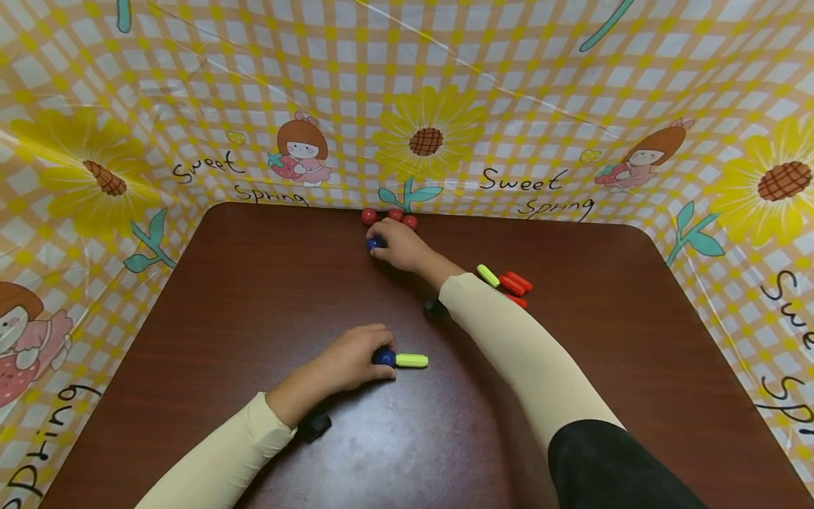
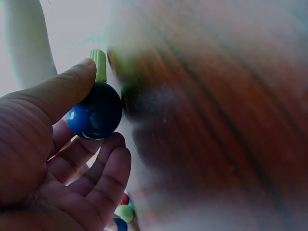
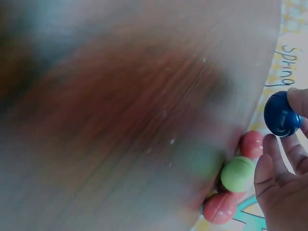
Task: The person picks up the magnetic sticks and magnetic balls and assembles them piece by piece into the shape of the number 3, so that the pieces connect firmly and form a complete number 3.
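Note:
Near the middle of the table, my left hand (image 1: pixel 356 357) grips a glossy blue ball (image 2: pixel 97 111) between thumb and fingers. A yellow-green ridged stick (image 1: pixel 412 360) points right from this ball, end against it in the head view. Farther back, my right hand (image 1: pixel 403 245) pinches a second blue ball (image 3: pixel 282 114) with its thumb and fingers. Close by this hand, at the table's back edge, are several red balls (image 1: pixel 369 216). Among them the right wrist view shows a light green ball (image 3: pixel 237 173), which the right hand hides in the head view.
Right of centre, partly behind the right sleeve (image 1: pixel 509 346), lie another yellow-green stick (image 1: pixel 487 276) and several red sticks (image 1: pixel 515 283). A patterned checked cloth (image 1: pixel 426 71) rises around the back and sides of the brown table (image 1: pixel 267 283).

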